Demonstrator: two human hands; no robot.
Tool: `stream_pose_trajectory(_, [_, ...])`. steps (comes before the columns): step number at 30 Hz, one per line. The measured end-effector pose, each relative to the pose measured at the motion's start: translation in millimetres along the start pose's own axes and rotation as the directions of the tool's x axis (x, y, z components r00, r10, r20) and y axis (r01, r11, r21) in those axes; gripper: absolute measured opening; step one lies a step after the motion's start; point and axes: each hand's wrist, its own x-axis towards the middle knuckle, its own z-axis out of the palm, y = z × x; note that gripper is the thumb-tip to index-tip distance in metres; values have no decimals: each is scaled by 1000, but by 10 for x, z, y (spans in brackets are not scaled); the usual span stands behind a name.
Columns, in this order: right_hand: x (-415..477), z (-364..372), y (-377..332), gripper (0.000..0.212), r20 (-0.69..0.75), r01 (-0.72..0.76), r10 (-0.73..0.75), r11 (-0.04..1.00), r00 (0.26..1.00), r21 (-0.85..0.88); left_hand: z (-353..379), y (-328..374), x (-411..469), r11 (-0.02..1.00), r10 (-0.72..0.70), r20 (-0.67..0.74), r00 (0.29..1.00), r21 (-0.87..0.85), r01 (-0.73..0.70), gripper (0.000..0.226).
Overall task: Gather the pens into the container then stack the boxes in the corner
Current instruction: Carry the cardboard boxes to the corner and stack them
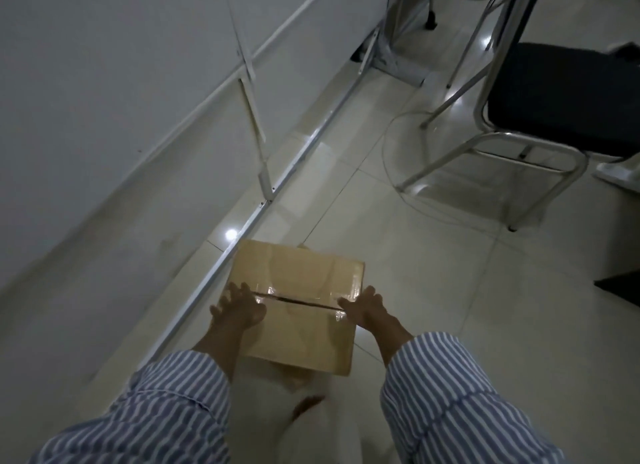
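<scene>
A brown cardboard box (298,304) with taped flaps is low in front of me, above the tiled floor next to the wall's metal rail. My left hand (239,307) grips its left edge with fingers spread over the top. My right hand (367,307) holds the right edge at the flap seam. A small corner of something brown (303,246) shows past the box's far edge; I cannot tell what it is. No pens or container are in view.
A white wall (121,99) with a metal floor rail (277,186) runs along the left. A black-seated chrome chair (554,92) stands at the right, with a thin cable (391,151) on the tiles. My foot (306,404) shows under the box.
</scene>
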Motion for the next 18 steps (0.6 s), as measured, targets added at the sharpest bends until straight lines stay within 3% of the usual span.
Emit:
stream_pose_trajectory(6, [433, 373, 155, 81, 21, -106, 104, 990, 994, 98, 258, -284, 514, 960, -105, -54, 993, -267, 87, 85])
stream_pose_trajectory(10, [536, 432, 135, 74, -12, -109, 113, 977, 994, 185, 315, -267, 621, 919, -203, -198, 959, -376, 117, 87])
stream_pose_trajectory(14, [440, 334, 59, 71, -23, -113, 116, 988, 993, 110, 232, -243, 506, 887, -263, -133, 956, -424, 185, 75])
stream_pose_trajectory(18, [172, 99, -1, 60, -118, -84, 86, 996, 989, 27, 165, -215, 208, 892, -265, -153, 952, -414, 181, 73])
